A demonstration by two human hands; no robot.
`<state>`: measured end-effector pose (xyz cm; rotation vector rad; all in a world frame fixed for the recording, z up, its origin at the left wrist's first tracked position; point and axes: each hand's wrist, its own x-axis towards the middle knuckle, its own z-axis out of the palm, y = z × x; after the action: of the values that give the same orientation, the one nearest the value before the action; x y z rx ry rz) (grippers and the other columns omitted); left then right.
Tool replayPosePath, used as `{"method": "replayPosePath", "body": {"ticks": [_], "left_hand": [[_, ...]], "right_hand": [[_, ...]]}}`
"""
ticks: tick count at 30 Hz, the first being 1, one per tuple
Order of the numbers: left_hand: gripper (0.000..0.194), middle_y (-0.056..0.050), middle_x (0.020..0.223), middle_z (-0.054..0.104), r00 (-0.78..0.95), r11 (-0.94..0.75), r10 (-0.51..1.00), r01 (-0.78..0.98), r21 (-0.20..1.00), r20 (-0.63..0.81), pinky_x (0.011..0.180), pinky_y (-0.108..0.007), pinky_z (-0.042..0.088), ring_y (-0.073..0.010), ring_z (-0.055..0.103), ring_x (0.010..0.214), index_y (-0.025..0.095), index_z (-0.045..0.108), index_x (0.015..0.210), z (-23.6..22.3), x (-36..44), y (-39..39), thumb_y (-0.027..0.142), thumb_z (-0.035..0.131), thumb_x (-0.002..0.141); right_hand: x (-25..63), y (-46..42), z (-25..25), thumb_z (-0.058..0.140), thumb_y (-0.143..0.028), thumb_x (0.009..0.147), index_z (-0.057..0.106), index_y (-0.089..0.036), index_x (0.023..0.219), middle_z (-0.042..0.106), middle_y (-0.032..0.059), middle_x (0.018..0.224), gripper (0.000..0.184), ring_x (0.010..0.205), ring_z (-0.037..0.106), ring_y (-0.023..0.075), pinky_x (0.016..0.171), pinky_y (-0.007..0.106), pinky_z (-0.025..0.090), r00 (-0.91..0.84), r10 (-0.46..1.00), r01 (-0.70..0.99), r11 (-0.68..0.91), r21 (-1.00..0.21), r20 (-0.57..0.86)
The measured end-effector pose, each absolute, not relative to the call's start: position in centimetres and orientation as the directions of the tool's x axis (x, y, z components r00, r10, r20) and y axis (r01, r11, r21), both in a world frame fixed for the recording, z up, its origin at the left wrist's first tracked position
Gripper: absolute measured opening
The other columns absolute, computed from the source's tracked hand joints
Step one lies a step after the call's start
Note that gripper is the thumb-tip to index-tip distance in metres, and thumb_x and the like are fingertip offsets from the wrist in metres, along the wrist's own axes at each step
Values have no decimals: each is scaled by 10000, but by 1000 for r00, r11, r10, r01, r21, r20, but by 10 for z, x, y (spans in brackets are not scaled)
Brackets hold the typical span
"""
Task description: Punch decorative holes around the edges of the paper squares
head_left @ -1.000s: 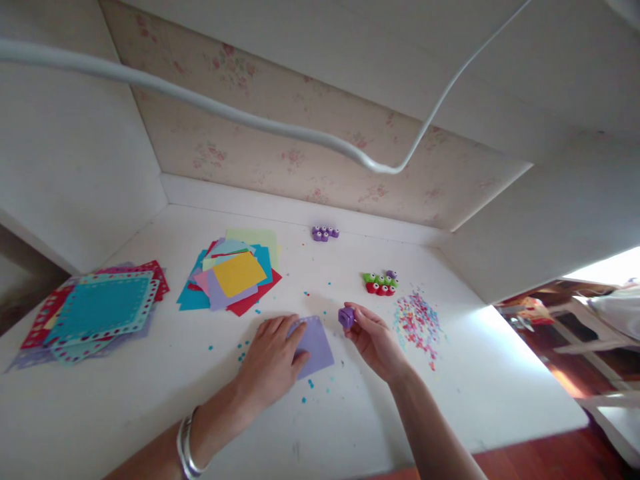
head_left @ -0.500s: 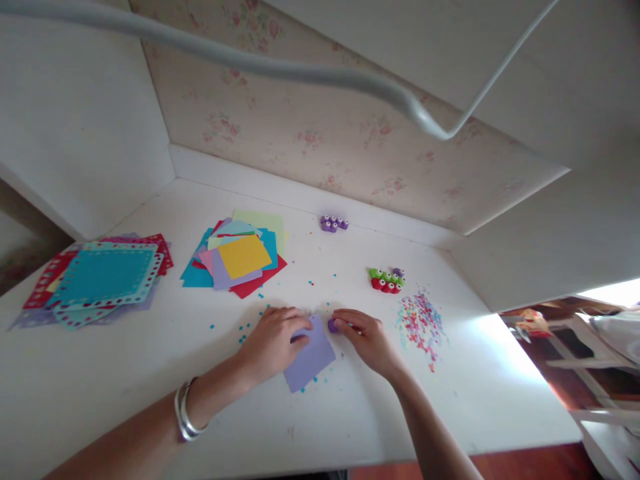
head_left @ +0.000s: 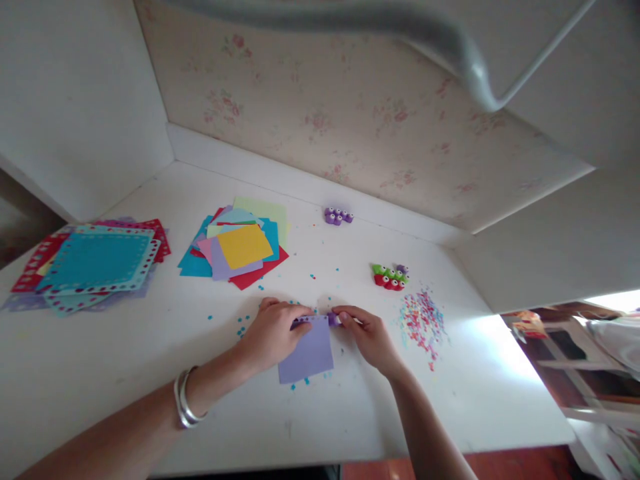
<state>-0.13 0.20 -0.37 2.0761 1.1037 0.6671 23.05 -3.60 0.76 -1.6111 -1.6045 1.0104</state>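
Observation:
A lilac paper square lies on the white desk in front of me. My left hand rests on its left part, fingers pressing its far edge. My right hand pinches a small purple punch against the paper's far right corner. A silver bangle circles my left wrist.
A loose pile of coloured paper squares lies further back, punched sheets stack at the far left. Purple punches sit near the wall, green and red ones to the right beside a heap of confetti.
My right hand has brought the purple punch down from the air to the paper's far right corner. My left hand has turned the paper square-on and slid to its far edge.

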Motion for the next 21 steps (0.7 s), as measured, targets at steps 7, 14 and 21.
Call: {"method": "replayPosePath", "body": {"ticks": [7,14,21], "left_hand": [[160,6,921,785,532,-319,847,527,788,-13,895,-383,440,-216,722,862,262,753,1014,6,-2,10,288,680,874],[188,-2,911,786,524,-290,851,518,805,-30,889,-359,461,-213,725,861,261,756,1020,6,-2,10,310,679,855],[174,-23,933,780,512,-226,858,439,870,-36,857,-340,490,-212,715,871,231,749,980,9,-4,10,278,660,839]], "right_hand": [[229,-43,2,557,-428,943,735,-241,1040,748,52,1038,276,954,680,202,860,333,522,-17,999,469,-17,-883,-28],[226,-44,1,549,-450,943,733,-228,1035,748,66,1046,302,926,686,205,827,341,546,28,1000,451,-21,-892,-9],[235,-39,0,534,-445,951,728,-211,1013,738,86,1003,309,858,680,223,771,371,561,126,989,630,-16,-776,82]]}}
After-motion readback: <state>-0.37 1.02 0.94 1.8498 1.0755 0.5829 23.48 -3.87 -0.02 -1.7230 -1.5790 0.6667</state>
